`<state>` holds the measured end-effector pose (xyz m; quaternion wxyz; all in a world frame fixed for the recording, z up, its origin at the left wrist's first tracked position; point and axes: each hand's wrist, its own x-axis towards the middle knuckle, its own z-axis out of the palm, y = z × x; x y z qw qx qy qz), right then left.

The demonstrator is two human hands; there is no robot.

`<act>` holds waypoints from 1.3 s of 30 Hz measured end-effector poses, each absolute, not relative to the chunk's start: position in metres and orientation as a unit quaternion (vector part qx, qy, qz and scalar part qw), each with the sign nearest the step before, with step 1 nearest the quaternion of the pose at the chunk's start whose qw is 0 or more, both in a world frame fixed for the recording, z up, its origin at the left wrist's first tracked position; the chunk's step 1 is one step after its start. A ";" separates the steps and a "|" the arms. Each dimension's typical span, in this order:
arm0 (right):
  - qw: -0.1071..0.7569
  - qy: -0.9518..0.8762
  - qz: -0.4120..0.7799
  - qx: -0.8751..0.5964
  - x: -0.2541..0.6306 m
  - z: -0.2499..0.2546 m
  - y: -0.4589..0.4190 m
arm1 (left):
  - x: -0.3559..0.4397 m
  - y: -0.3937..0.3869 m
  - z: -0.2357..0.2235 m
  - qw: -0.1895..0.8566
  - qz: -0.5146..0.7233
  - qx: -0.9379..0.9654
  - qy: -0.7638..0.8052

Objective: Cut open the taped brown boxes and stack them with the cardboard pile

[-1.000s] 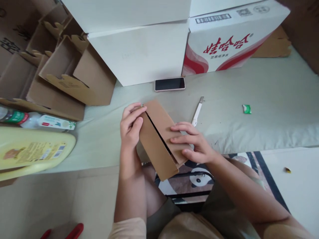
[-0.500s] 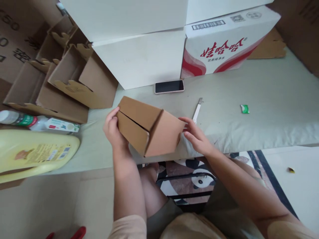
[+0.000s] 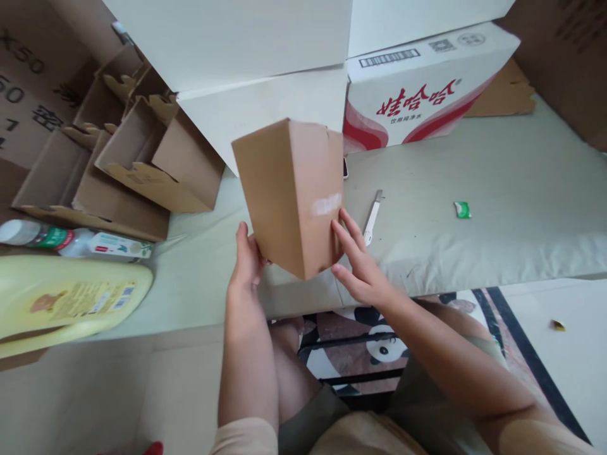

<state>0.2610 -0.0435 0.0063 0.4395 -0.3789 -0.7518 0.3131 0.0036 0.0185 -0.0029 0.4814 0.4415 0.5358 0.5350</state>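
The hands hold a cardboard box between them: the left hand (image 3: 249, 260) at its 7 o'clock, the right hand (image 3: 356, 260) at its 4 o'clock. The left is curled round the box's lower edge and grips it there, thumb pointing up to 12 beside the left face; most of its fingers are hidden by the cardboard, so how tightly they close I cannot tell. The right is spread, its fingertips laid lightly against the right face below a pale patch, thumb apart from them near the bottom corner. The left forearm rises almost straight toward 12 o'clock, while the right slants in from 4 o'clock, elbow out wide. The cardboard box (image 3: 272, 199) is tilted in the middle of the view, one long edge facing the wearer and its lowest corner pointing to 6, over the front of the cloth-covered surface (image 3: 512, 215); whether it touches the cloth is unclear. Seen from the box, a white-handled knife (image 3: 372, 220) lies near at 3 o'clock, with a green packet (image 3: 463, 210) farther out the same way. A phone (image 3: 346, 168) peeks past the right face at 2 o'clock, mostly covered. Open cartons (image 3: 192, 165) stand at 10, a yellow jug (image 3: 28, 278) at 8.
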 end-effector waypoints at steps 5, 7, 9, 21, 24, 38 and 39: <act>0.510 -0.730 0.274 -0.364 0.268 0.020 -0.043 | 0.016 0.005 -0.001 0.605 0.381 0.375 0.590; 0.545 -0.704 0.274 -0.363 0.271 0.023 -0.042 | 0.022 0.001 0.005 0.609 0.347 0.395 0.594; 0.572 -0.674 0.280 -0.373 0.274 0.023 -0.038 | 0.025 -0.001 0.010 0.629 0.286 0.438 0.575; 0.492 -0.723 0.383 -0.297 0.283 0.017 -0.025 | 0.014 0.016 -0.003 0.207 0.563 0.576 0.555; 0.477 -0.730 0.378 -0.311 0.282 0.018 -0.025 | 0.013 0.014 0.002 0.156 0.554 0.640 0.509; 0.084 -0.636 0.200 -0.741 0.310 0.006 0.003 | 0.018 0.010 0.001 0.152 0.553 0.644 0.506; 0.099 -0.634 0.205 -0.739 0.309 0.006 0.003 | 0.018 0.010 0.001 0.153 0.554 0.643 0.506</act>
